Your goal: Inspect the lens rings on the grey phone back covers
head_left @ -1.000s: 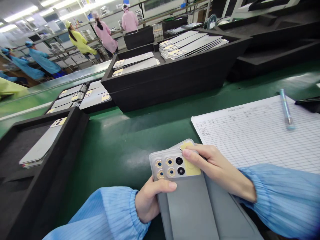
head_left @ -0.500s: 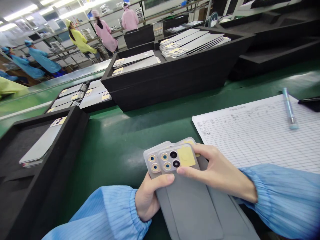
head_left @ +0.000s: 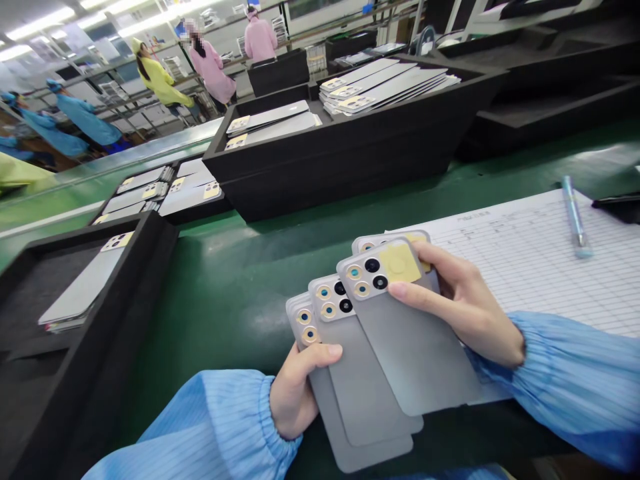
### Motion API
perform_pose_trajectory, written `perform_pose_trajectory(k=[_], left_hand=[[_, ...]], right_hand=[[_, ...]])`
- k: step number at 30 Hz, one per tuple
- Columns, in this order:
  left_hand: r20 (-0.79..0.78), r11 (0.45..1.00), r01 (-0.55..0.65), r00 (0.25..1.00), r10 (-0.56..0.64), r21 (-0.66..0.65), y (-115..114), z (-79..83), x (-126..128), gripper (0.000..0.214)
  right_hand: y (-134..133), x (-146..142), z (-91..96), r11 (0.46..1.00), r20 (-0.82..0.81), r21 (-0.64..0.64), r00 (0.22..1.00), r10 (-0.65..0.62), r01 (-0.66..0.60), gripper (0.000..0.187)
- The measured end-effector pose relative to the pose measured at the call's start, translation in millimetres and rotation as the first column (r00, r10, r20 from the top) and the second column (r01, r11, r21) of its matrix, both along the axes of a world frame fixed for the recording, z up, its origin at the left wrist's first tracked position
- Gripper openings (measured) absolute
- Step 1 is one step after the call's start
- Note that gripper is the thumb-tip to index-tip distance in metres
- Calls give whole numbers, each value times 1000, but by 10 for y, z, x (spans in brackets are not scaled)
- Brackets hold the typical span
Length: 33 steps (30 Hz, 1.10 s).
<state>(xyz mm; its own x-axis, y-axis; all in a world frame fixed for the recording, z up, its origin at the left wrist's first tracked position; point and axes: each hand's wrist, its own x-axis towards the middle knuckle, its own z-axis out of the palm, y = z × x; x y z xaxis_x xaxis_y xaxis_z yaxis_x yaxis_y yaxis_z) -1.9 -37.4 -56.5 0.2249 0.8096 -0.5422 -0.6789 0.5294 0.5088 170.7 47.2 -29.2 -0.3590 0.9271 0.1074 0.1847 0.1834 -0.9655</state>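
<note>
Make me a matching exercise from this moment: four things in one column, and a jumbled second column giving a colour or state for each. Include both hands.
Things:
1. left hand
2. pen
3. right hand
4. paper sheet

Colours and states:
A. white, with a printed grid
B. holding the overlapping panels, nearer the grid
C. light blue and slender
D. holding the overlapped panels, farther from the grid

Pairs: 1-D, 2-C, 3-B, 4-A

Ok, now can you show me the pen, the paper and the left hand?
Pen (head_left: 575, 217), head view: middle of its barrel.
Paper (head_left: 530, 270), head view: its lined middle.
Left hand (head_left: 299, 390), head view: below the thumb.
</note>
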Motion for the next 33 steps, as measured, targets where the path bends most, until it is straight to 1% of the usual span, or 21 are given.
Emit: perform_pose_trajectory(k=[5, 9, 13, 17, 19, 22, 25, 27, 28, 29, 30, 33], left_hand=[[-13, 1000, -25, 1000, 25, -1, 5, 37, 15, 60], [-5, 998, -52, 999, 52, -36, 6, 42, -7, 60], [-3, 997, -64, 998, 64, -43, -22, 9, -41, 61], [-1, 999, -43, 999, 43, -17, -41, -10, -55, 59], [-1, 1000, -17, 1000, 17, 6, -37, -9, -52, 58], [-1, 1000, 0, 1000, 0, 31, -29, -4, -43, 57], [0, 998, 0, 1000, 0, 70, -32, 3, -30, 58], [-8, 996, 15, 1000, -15, 92, -36, 10, -20, 57], [-16, 995, 27, 1000, -25, 101, -38, 14, -16, 57], [-26, 994, 36, 999, -34, 105, -38, 18, -13, 56], [-37, 993, 46, 998, -42, 106, -38, 22, -11, 56], [-70, 993, 63, 996, -56, 99, -32, 34, -8, 56]], right_hand=[[14, 7, 16, 994, -125, -111, 992, -5, -9, 16], [51, 49, -13, 991, -200, -130, 979, -43, 17, 23], [66, 71, -20, 982, -225, -190, 973, -54, 11, 24], [79, 71, -16, 983, -220, -183, 973, -61, 21, 21], [90, 68, -25, 985, -197, -173, 979, -48, 13, 24], [104, 54, -58, 993, -138, -106, 990, 29, -44, 30], [108, 38, -101, 996, -56, -2, 994, 91, -91, 45], [108, 32, -122, 993, 13, 54, 994, 105, -106, 55], [108, 31, -128, 990, 41, 78, 993, 111, -114, 58], [107, 32, -131, 987, 61, 96, 990, 125, -131, 57], [106, 32, -131, 982, 71, 101, 985, 155, -162, 51], [94, 30, -123, 970, 53, 46, 970, 236, -238, 26]])
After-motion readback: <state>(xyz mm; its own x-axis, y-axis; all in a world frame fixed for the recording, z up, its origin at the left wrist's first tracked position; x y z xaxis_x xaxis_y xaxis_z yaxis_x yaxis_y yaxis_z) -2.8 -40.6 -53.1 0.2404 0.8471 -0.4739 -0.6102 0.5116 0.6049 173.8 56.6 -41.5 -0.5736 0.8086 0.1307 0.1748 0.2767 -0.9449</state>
